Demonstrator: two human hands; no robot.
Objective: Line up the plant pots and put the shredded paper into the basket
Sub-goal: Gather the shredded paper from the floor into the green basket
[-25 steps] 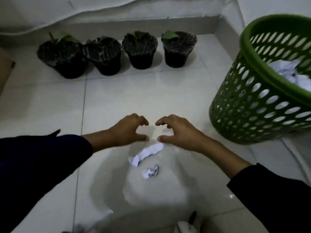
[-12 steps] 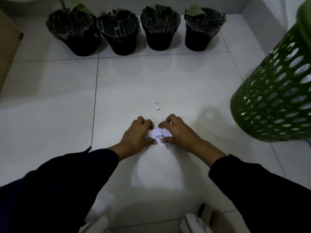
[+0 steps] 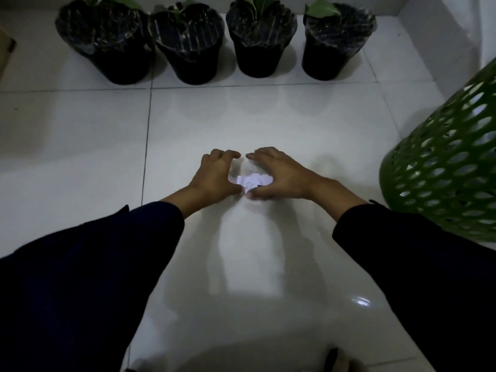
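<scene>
A small wad of white shredded paper (image 3: 253, 180) lies on the white tiled floor, pressed between my two hands. My left hand (image 3: 214, 175) cups it from the left and my right hand (image 3: 279, 178) from the right, thumbs pinching its near edge and fingertips almost meeting beyond it. Several black plant pots (image 3: 257, 57) with green leaves stand in a row along the far wall. The green perforated basket (image 3: 451, 170) stands to the right of my right forearm; its inside is out of view.
A brown cardboard edge (image 3: 6, 55) shows at the far left. A white raised ledge (image 3: 442, 36) runs behind the basket at the right. Something like a slipper (image 3: 338, 361) shows at the bottom edge. Open tile lies between my hands and the pots.
My hands closed in on the paper strips, gathered them into one wad, and slid forward over the small scraps that lay just ahead. The view tilted down and closer.
</scene>
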